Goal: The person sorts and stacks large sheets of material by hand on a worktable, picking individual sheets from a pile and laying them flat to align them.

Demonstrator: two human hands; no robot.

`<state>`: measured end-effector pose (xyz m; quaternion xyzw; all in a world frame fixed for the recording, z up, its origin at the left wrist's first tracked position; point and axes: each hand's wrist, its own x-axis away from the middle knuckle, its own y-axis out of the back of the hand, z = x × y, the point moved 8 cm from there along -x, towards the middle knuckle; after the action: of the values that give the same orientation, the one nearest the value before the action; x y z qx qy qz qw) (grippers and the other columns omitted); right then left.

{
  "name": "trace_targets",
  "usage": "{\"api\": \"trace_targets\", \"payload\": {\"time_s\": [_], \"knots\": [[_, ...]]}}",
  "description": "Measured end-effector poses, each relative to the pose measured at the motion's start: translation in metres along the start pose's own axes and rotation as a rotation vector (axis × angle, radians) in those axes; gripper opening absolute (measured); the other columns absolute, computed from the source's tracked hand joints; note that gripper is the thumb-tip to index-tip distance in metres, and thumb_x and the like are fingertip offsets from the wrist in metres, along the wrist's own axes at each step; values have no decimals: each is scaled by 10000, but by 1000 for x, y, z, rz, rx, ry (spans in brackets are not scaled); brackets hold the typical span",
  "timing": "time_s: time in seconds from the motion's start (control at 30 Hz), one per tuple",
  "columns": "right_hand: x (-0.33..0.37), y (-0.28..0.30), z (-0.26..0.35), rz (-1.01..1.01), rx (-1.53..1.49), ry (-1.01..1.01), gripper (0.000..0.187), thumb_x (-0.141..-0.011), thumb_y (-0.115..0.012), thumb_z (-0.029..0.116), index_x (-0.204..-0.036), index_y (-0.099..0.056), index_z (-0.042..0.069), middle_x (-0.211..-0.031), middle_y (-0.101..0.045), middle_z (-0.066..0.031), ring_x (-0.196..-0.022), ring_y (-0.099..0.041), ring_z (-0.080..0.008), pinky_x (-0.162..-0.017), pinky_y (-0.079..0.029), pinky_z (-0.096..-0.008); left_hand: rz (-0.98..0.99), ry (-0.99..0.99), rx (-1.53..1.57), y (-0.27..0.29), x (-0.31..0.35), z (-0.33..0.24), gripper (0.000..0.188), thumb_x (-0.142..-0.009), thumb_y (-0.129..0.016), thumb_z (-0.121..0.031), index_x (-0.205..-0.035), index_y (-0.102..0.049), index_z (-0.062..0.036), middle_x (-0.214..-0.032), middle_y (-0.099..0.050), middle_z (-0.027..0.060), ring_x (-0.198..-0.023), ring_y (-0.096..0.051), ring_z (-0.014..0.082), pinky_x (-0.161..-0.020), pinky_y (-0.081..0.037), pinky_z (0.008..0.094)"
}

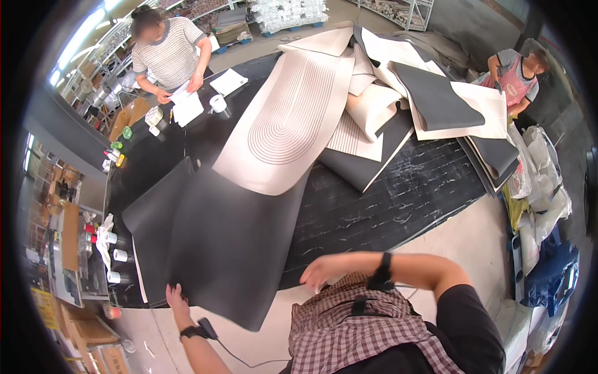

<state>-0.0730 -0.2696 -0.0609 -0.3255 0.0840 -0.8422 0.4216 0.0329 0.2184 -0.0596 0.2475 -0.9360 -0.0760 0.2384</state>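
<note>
A long floor mat runs down the dark table [398,187]. Its far part shows a pale face with a pattern of nested curved lines, and its near part shows the dark grey back [230,243]. That near end hangs past the table's front edge. My left hand [178,299] is at its near left corner, fingers closed on the edge. My right hand [321,270] is held over the front edge, right of the mat, fingers loosely bent and apart, with nothing in it. Another dark sheet [152,215] lies partly under the mat at left.
Several folded mats [436,100] are heaped at the far right. One co-worker [168,53] handles papers at the far left; another [520,78] stands at the far right. Cups [120,255] and small bottles line the left edge. Plastic bags [542,168] are piled at right.
</note>
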Motion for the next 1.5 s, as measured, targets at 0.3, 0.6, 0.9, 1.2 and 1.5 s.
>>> {"api": "trace_targets", "payload": {"time_s": [0.3, 0.6, 0.9, 1.2, 1.5], "knots": [[201, 338, 196, -825, -305, 588, 249, -860, -501, 79, -1081, -529, -32, -967, -598, -87, -930, -585, -187, -859, -463, -304, -12, -18, 308, -43, 126, 46, 599, -863, -568, -344, -1293, -335, 1, -1259, -444, 152, -1086, -497, 260, -890, -444, 364], [197, 566, 282, -1224, -330, 736, 284, -815, -566, 112, -1040, -511, -51, -978, -557, -116, -924, -550, -212, -842, -439, -283, -30, 223, 441, -84, 221, 77, 704, -848, -527, -472, -1271, -342, 59, -1255, -460, 152, -1079, -518, 282, -896, -449, 384], [170, 645, 331, -1247, -82, 604, 198, -742, -668, 141, -831, -582, -14, -701, -559, -68, -586, -514, -144, -488, -400, -311, -288, 349, 261, -65, 222, 90, 597, -851, -565, -396, -1238, -398, 27, -1163, -524, 141, -1025, -546, 272, -858, -469, 405], [89, 290, 390, -610, 1556, 732, 533, -743, -516, 66, -1268, -462, 144, -763, -558, -130, -618, -519, -308, -606, -436, -384, 12, 569, 637, -65, 223, 101, 524, -804, -614, -375, -1144, -498, 7, -1119, -567, 134, -1012, -557, 299, -875, -448, 451], [9, 285, 200, -417, 2073, 37, 627, -705, -527, 60, -1314, -394, 128, -736, -518, -55, -585, -564, -217, -516, -472, -317, 123, 507, 633, -66, 201, 123, 599, -761, -655, -360, -1189, -472, 17, -1149, -556, 126, -1052, -531, 296, -908, -421, 427]]}}
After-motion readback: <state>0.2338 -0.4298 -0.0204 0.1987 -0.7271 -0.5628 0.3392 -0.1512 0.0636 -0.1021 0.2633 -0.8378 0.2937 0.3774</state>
